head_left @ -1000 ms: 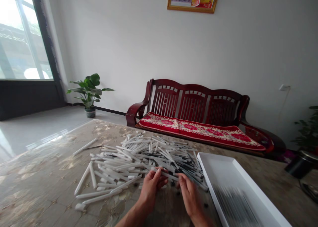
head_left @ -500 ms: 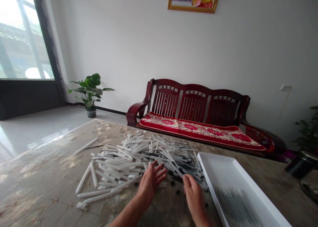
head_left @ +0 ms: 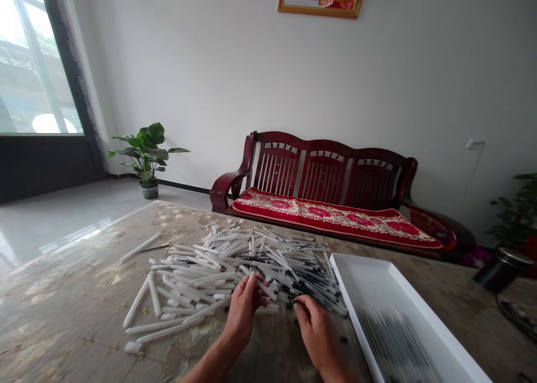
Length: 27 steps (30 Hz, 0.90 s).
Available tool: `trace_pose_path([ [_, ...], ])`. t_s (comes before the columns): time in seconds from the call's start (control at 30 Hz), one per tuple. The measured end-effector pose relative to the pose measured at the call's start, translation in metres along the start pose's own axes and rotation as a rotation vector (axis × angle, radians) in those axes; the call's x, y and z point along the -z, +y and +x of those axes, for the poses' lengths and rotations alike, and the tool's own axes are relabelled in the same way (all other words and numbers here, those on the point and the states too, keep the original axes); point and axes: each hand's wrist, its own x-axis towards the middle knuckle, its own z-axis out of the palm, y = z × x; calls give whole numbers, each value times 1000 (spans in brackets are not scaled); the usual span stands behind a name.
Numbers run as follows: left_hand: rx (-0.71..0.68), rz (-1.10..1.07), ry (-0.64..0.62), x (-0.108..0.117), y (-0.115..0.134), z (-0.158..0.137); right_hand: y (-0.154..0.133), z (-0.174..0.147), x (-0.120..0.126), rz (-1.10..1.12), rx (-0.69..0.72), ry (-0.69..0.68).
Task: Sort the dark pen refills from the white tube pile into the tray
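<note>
A large heap of white pen barrels [head_left: 201,277] lies on the table, mixed with dark, thin pen parts [head_left: 323,282] on its right side. At the near edge of the heap, my left hand [head_left: 242,313] is closed, with a white pen barrel [head_left: 265,289] sticking out between thumb and fingers. My right hand [head_left: 315,330] is a short way to its right, thumb and forefinger pinched together. Something small and dark shows at those fingertips, too small to name. Little black pieces [head_left: 344,339] lie on the cloth near it.
To the right stands a shallow white box [head_left: 419,293] holding a row of slim dark pens [head_left: 392,338], blurred. A black cylinder [head_left: 501,271] with a cable sits farther right. Beyond the patterned tablecloth [head_left: 62,316] are a red wooden bench [head_left: 323,170] and a potted plant [head_left: 149,187].
My left hand, with fingers spread before, has closed on a white pen barrel. My right hand has shifted slightly left, and the pale piece at its fingertips no longer shows there.
</note>
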Motion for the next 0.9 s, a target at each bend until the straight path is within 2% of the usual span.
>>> trace_pose_path([
  [0.07,4,26,13,4,3,1,0,-1,3,-106,44,-57],
  [0.13,66,113,-43,6,4,0,-1,-2,3,-200,75,-76],
  [0.27,235,270,-228,4,0,-6,0,-1,1,-266,108,-29],
  [0.37,276,354,-297,2,-1,-8,5,2,3,-297,95,20],
  [0.5,317,474,-384,1,0,-7,13,4,5,-457,20,86],
  [0.6,287,537,-429,2,-1,-5,14,3,3,-551,-12,56],
  [0.73,230,611,-439,0,-5,-7,11,6,6,-560,-7,30],
  [0.83,185,605,-385,-1,-7,-8,13,13,18,-575,-51,120],
  [0.9,104,602,-293,-1,-6,-6,20,18,26,-630,-89,186],
])
